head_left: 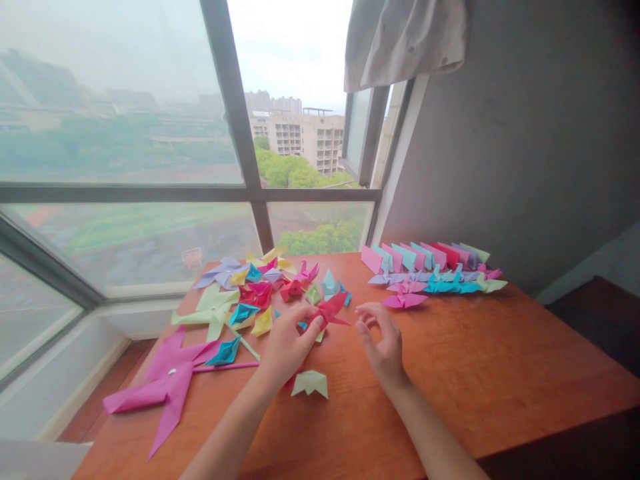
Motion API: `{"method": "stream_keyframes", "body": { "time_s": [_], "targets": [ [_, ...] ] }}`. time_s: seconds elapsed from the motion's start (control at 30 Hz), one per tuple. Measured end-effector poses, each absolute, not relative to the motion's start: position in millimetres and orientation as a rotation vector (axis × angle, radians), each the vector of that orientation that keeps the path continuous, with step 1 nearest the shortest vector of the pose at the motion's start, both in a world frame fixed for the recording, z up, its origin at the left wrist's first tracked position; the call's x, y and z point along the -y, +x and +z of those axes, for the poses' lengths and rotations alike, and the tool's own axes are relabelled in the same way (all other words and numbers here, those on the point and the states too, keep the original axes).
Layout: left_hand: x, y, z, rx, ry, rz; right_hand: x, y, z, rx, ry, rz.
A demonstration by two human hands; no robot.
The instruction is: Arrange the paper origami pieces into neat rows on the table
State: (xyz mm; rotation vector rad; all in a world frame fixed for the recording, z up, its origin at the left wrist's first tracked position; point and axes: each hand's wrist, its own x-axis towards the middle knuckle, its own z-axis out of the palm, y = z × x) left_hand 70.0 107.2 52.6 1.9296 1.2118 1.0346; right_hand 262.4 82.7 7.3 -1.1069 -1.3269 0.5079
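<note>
My left hand point(293, 343) pinches a red folded paper figure point(333, 309) between thumb and fingers, above the middle of the wooden table. Just right of it, my right hand point(381, 340) is raised with its fingers curled and apart, holding nothing and not touching the figure. A pale green paper piece with a zigzag edge point(310, 383) stands below my left hand. Left of that hand lie a magenta paper pinwheel point(173, 373) on a stick, a blue folded piece point(225, 351) and a pale green pinwheel point(213, 310). Part of the red figure is hidden by my fingers.
At the table's point(450, 387) back right stand rows of folded paper cranes point(453, 283) and upright coloured pieces point(425, 257). Several small folded pieces, one red point(256, 294), crowd the back left. A window point(125, 100) and a grey wall point(525, 153) border the table.
</note>
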Motion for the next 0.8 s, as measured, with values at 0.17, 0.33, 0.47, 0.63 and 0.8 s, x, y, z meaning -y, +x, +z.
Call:
{"method": "stream_keyframes", "body": {
  "time_s": [0.17, 0.33, 0.47, 0.63, 0.8],
  "targets": [
    [-102.1, 78.2, 49.2, -1.229, 2.096, 0.982, -80.8, 250.2, 6.3, 1.556, -1.185, 0.346],
    [-99.6, 81.9, 42.5, -1.205, 2.144, 0.944, -83.5, 249.9, 2.4, 1.610, -1.220, 0.338],
    [-99.3, 82.1, 39.1, -1.203, 2.161, 0.939, -82.7, 250.6, 3.8, 1.629, -1.224, 0.324],
    [-98.4, 83.1, 40.0, -1.198, 2.179, 0.944, -82.0, 250.1, 5.2, 1.631, -1.234, 0.324],
    [-97.4, 84.5, 42.2, -1.184, 2.200, 0.950, -82.0, 250.6, 3.7, 1.631, -1.242, 0.319]
  ]
}}
